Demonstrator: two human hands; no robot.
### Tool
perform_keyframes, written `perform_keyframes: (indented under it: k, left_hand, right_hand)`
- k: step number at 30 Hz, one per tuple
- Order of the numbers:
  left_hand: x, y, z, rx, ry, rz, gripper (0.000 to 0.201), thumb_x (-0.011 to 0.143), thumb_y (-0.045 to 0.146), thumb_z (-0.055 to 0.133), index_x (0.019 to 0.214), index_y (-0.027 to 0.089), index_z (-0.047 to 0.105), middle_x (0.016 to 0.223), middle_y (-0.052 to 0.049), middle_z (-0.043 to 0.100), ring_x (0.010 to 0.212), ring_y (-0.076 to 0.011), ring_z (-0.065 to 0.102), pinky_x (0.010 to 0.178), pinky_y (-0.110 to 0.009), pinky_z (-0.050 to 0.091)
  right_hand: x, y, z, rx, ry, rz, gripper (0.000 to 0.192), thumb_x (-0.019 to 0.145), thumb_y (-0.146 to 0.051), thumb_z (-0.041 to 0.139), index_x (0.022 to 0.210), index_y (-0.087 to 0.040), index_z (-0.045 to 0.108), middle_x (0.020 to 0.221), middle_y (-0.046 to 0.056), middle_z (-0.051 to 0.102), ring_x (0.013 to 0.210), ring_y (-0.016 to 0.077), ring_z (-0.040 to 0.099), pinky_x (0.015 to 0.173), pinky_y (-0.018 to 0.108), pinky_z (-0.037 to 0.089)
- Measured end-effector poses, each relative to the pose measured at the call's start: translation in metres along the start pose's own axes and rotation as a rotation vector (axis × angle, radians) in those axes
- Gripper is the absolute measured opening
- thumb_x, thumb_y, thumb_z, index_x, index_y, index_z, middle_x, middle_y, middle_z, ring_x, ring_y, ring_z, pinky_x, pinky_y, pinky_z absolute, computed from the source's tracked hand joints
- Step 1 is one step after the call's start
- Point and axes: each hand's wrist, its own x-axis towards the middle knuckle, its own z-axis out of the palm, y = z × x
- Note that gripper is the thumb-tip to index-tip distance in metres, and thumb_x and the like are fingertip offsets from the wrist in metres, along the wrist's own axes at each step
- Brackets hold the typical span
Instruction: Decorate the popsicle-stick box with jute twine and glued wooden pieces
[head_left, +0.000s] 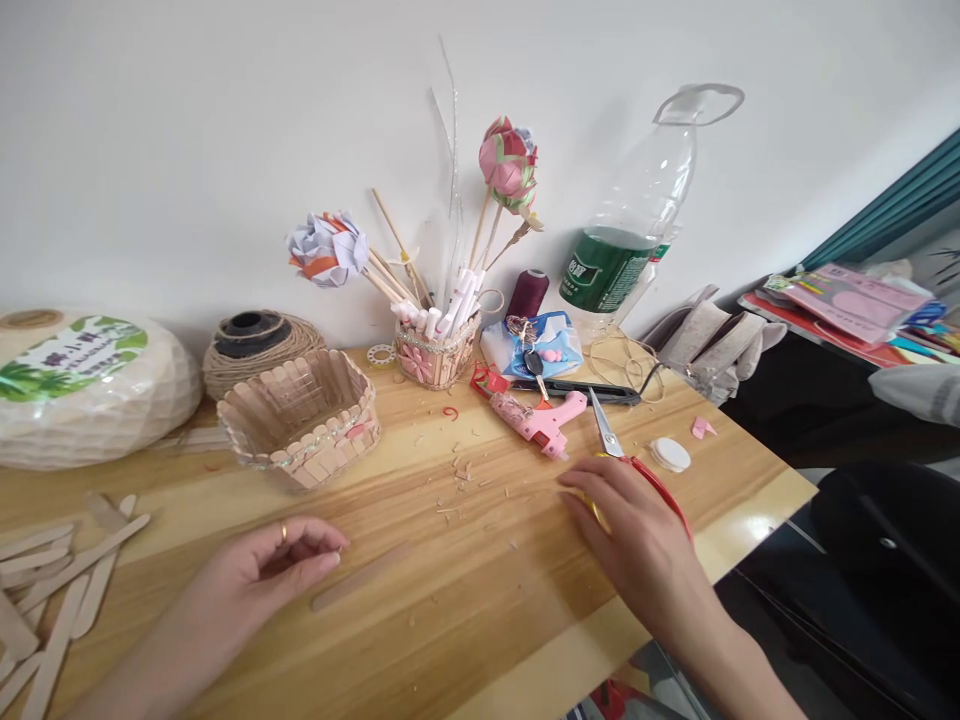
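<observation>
My left hand [281, 565], with a ring on one finger, hovers over the table at left of centre. Its thumb and fingers are curled together in a pinch; whatever is between them is too small to make out. Just right of the fingertips lies a wooden craft stick [360, 578], slightly blurred. At right, my right hand [630, 515] has its fingers bent round the handles of scissors [609, 440], whose blades point away towards the wall. One handle looks red, the other yellow, and the hand partly covers both. A pink glue gun [541, 420] lies beyond the fingers.
Loose craft sticks [67, 590] are piled at left. Behind them stand a craft-stick basket [300, 430], a twine spool [262, 350] and a wrapped white bundle [90, 390]. A decorated pot [435, 355] holds paper flowers. A large bottle [615, 260] leans against the wall; white discs [670, 455] lie right.
</observation>
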Motion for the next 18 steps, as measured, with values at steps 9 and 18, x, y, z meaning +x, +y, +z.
perform_keyframes:
  k: [9,18]
  left_hand:
    - [0.001,-0.003,0.001,-0.004,-0.014,0.006,0.028,0.062,0.049,0.058,0.072,0.023,0.064,0.073,-0.001,0.066,0.075,-0.0227,0.059,0.071,-0.030,0.047]
    - [-0.003,0.005,0.002,-0.109,0.013,0.046,0.024,0.062,0.042,0.060,0.070,0.020,0.065,0.069,-0.001,0.065,0.070,-0.0205,0.059,0.066,-0.028,0.047]
  right_hand:
    - [0.019,-0.031,0.017,0.270,-0.329,-0.125,0.017,0.085,-0.010,0.045,0.078,-0.017,0.058,0.081,0.005,0.057,0.074,0.0169,0.055,0.066,0.029,0.047]
    - [0.023,-0.033,0.023,0.272,-0.395,-0.162,0.012,0.084,-0.010,0.045,0.075,-0.017,0.051,0.083,0.006,0.054,0.075,0.0184,0.052,0.065,0.031,0.044]
